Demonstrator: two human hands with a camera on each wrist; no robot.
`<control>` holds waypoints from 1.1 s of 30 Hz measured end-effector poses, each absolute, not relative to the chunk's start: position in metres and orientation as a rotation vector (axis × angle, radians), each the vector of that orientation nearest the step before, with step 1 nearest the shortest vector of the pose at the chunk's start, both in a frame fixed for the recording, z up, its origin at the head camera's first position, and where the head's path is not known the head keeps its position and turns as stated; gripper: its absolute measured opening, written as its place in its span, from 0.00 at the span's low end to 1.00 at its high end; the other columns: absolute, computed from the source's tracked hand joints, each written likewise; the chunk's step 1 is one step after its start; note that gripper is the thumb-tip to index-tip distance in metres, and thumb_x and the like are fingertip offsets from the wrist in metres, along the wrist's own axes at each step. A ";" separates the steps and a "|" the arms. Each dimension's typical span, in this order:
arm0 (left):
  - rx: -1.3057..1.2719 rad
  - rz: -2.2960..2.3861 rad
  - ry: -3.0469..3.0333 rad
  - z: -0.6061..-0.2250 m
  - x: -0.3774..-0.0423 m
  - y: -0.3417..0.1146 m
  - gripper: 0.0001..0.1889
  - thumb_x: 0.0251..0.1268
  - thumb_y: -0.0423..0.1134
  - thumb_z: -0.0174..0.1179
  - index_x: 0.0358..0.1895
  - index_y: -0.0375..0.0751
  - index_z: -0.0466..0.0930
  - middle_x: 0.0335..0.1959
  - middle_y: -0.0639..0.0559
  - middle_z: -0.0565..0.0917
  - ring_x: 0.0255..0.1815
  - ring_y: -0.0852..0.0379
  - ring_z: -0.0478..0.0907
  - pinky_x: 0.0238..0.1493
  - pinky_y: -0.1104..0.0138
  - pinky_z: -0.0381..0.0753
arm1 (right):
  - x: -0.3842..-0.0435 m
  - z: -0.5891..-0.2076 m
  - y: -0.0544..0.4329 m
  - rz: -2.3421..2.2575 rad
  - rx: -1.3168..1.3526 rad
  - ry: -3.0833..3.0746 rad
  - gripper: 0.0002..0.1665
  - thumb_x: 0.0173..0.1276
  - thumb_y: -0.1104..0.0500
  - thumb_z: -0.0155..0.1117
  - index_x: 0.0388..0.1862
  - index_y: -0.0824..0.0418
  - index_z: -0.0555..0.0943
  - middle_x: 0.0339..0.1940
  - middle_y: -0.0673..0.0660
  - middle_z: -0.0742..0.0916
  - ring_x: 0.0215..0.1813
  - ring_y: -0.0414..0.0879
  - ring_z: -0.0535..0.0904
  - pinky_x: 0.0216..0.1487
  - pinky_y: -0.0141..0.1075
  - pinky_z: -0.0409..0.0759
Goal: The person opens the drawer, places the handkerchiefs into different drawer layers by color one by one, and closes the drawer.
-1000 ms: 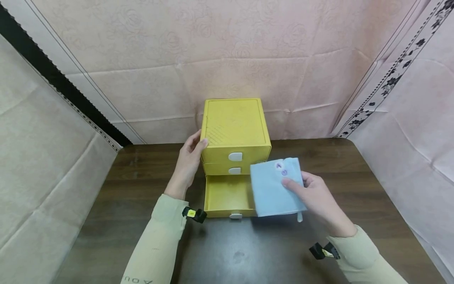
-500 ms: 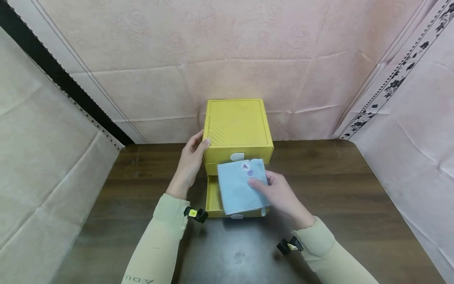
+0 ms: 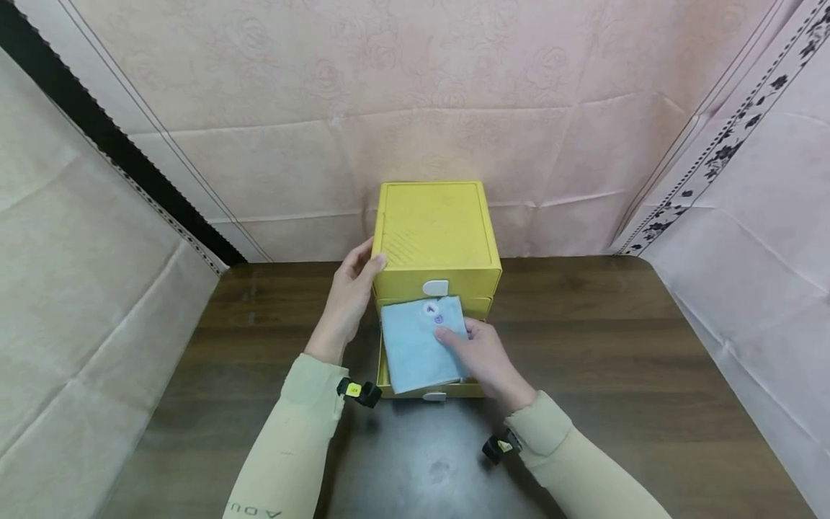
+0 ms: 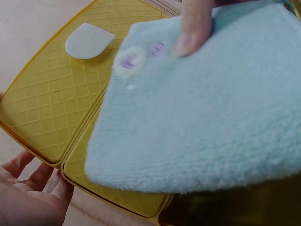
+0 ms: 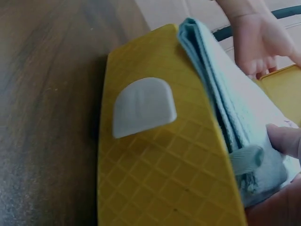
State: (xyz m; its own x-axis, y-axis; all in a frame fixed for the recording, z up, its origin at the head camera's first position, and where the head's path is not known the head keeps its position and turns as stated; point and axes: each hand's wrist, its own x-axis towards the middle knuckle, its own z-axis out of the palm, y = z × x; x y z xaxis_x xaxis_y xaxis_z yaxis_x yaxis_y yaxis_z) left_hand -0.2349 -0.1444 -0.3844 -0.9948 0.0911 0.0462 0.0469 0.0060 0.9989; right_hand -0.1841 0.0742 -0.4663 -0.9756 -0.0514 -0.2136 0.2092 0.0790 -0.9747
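Observation:
My right hand [image 3: 483, 360] pinches a folded light-blue towel [image 3: 415, 349], thumb on top near its purple-and-white embroidery. The towel hangs over the pulled-out bottom drawer [image 3: 463, 390] of a yellow drawer box [image 3: 434, 223] and hides most of its inside. In the right wrist view the towel's folded edge [image 5: 207, 61] and hanging loop [image 5: 247, 160] lie just behind the drawer's front panel [image 5: 155, 174]. My left hand [image 3: 346, 299] rests against the box's left side, thumb at the top front corner. In the left wrist view its fingers [image 4: 40, 176] touch the box's edge.
The box stands at the back of a dark wooden table [image 3: 616, 360], close to a pale cloth backdrop [image 3: 292, 158]. The top drawer is closed, with a white handle [image 3: 435, 287]; the drawer below it is mostly covered by the towel. Cloth walls flank the table on both sides.
My right hand has carried the towel leftward from the box's right side until it lies over the bottom drawer. My left hand has kept its place on the box.

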 end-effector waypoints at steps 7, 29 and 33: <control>0.150 2.201 2.193 -0.384 -0.234 -0.144 0.30 0.72 0.50 0.55 0.73 0.48 0.60 0.67 0.51 0.67 0.63 0.55 0.67 0.65 0.60 0.66 | -0.188 -0.473 0.071 -1.843 0.202 2.308 0.15 0.68 0.51 0.65 0.43 0.62 0.83 0.32 0.57 0.86 0.30 0.48 0.81 0.30 0.40 0.79; 0.166 2.232 2.191 -0.387 -0.236 -0.142 0.30 0.72 0.50 0.55 0.73 0.47 0.60 0.67 0.51 0.67 0.63 0.54 0.67 0.65 0.59 0.65 | -0.210 -0.491 0.069 -1.438 0.283 2.291 0.29 0.70 0.54 0.60 0.60 0.74 0.69 0.47 0.63 0.77 0.47 0.54 0.72 0.45 0.44 0.74; 0.171 2.230 2.199 -0.387 -0.236 -0.142 0.30 0.72 0.50 0.55 0.74 0.47 0.60 0.67 0.51 0.67 0.63 0.54 0.67 0.65 0.59 0.66 | -0.208 -0.491 0.067 -1.459 0.245 2.362 0.25 0.70 0.53 0.61 0.55 0.72 0.71 0.43 0.62 0.78 0.41 0.52 0.73 0.38 0.41 0.74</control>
